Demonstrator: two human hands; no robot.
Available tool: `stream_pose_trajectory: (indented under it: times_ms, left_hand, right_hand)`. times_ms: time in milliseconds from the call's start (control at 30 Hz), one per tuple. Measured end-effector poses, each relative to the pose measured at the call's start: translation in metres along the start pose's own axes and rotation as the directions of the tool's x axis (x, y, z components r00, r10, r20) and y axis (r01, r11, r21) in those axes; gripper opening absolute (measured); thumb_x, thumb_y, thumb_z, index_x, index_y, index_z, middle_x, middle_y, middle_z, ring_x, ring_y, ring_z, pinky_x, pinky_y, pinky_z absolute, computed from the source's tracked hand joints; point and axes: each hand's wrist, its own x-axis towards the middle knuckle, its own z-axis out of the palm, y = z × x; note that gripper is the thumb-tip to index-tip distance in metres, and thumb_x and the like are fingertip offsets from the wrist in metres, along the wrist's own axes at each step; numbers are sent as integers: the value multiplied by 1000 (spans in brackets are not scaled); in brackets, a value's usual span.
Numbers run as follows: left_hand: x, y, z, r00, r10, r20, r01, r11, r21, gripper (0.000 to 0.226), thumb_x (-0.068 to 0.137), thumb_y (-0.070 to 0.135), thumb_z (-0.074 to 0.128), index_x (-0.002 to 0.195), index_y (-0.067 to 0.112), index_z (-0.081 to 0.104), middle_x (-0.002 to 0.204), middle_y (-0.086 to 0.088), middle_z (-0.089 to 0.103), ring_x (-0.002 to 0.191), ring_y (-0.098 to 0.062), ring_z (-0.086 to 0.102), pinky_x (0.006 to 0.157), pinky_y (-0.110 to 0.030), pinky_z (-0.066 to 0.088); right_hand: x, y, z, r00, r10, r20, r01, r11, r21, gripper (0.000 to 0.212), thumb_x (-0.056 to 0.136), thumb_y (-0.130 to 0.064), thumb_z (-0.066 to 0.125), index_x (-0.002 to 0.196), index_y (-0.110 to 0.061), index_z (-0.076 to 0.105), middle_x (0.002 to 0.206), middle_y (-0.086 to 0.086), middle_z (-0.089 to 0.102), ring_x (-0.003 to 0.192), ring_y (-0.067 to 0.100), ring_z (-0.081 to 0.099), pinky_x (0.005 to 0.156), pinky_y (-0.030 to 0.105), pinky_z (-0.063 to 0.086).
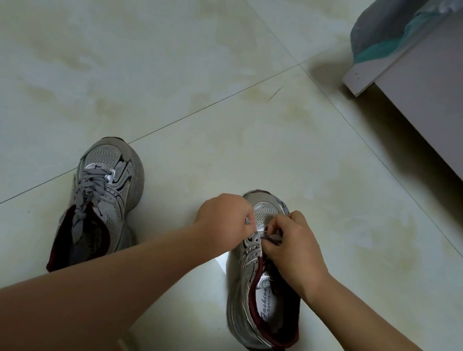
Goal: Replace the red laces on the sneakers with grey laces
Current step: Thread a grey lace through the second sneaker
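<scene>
Sneakers stand on a pale tiled floor [202, 69]: left sneaker [103, 194] grey-laced; both hands' fingers [271, 245] pinch a grey lace [271, 238] over the right sneaker [247, 294]. Far right, a white cabinet [432, 98].

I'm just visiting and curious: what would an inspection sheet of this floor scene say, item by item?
Surface: pale tiled floor with yellowish stains and dark grout lines.
Job's things: left sneaker already laced in grey, standing apart; right sneaker being worked near its toe end; grey lace at its lowest eyelets. No red laces seen.
Clutter: a thin dark strand on the floor.
Hands: left hand pinches a lace end; right hand pinches the lace over the shoe.
Cables: nothing seen.
Surroundings: white furniture corner at upper right, with grey and teal cloth draped over it.
</scene>
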Motion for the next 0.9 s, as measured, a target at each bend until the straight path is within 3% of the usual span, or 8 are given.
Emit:
stream_pose_trajectory:
  times_ms: [200, 367, 433, 500, 567, 667, 767, 900]
  left_hand:
    - [3, 6, 2, 999, 35, 10, -36, 983, 181, 17, 86, 23, 52, 90, 18, 68, 92, -3, 67, 87, -24, 61, 64, -26, 39]
    - [6, 10, -2, 996, 45, 82, -66, 960, 272, 16, 87, 20, 51, 91, 19, 67, 93, -1, 66, 89, -24, 61, 67, -27, 40]
    - [7, 16, -4, 991, 83, 108, -119, 913, 390, 12, 85, 13, 51, 79, 16, 61, 75, 0, 58, 73, -24, 57, 58, -25, 36]
    - [6, 25, -4, 986, 116, 121, -160, 868, 469, 24, 81, 4, 49, 60, 13, 42, 57, 2, 39, 51, -19, 41, 47, -23, 26]
    - [6, 29, -3, 983, 133, 130, -180, 860, 477, 32, 79, -1, 47, 55, 14, 31, 54, 3, 31, 46, -14, 30, 43, -22, 20]
    - [10, 20, 0, 989, 111, 101, -140, 919, 369, 16, 81, 5, 51, 67, 12, 55, 63, 2, 48, 59, -21, 49, 48, -22, 30]
    - [10, 5, 2, 996, 30, 84, -38, 994, 101, 10, 83, 19, 59, 77, 15, 66, 87, 3, 67, 83, -17, 60, 66, -24, 44]
    - [5, -5, 15, 999, -34, -11, 32, 983, -182, 10, 75, 20, 67, 66, 20, 65, 70, 12, 60, 75, -8, 55, 60, -21, 37]
  right_hand:
    - [2, 1, 1, 1000, -10, 0, 10, 999, -32, 32, 75, -11, 63, 63, -29, 40, 81, -11, 37, 61, 4, 46, 53, 11, 31]
    - [2, 1, -3, 999, -12, 46, 14, 1000, -26, 24, 75, -12, 65, 70, -25, 46, 82, -13, 36, 63, -2, 47, 54, 9, 35]
    - [1, 0, -6, 998, -7, 54, 9, 999, -46, 17, 75, -13, 64, 75, -22, 50, 83, -13, 37, 65, 4, 47, 55, 11, 34]
    - [1, -3, -8, 998, -5, 60, 12, 995, -102, 14, 75, -15, 62, 79, -21, 50, 86, -9, 39, 73, 13, 49, 61, 22, 39]
    - [0, -6, -11, 997, 2, 82, 10, 989, -149, 16, 75, -18, 63, 83, -22, 50, 91, -5, 41, 86, 18, 48, 72, 30, 44]
    - [-4, -5, -24, 992, 96, 78, -85, 987, -137, 31, 70, -32, 69, 90, -28, 47, 97, -7, 41, 97, 16, 44, 87, 36, 42]
    - [-11, 2, -35, 984, 171, 48, -162, 975, -149, 37, 68, -38, 67, 93, -33, 40, 98, -9, 37, 97, 14, 39, 89, 35, 39]
    - [-20, 10, -29, 976, 215, -26, -214, 976, 31, 31, 75, -32, 64, 95, -28, 40, 102, -6, 44, 102, 16, 45, 88, 35, 41]
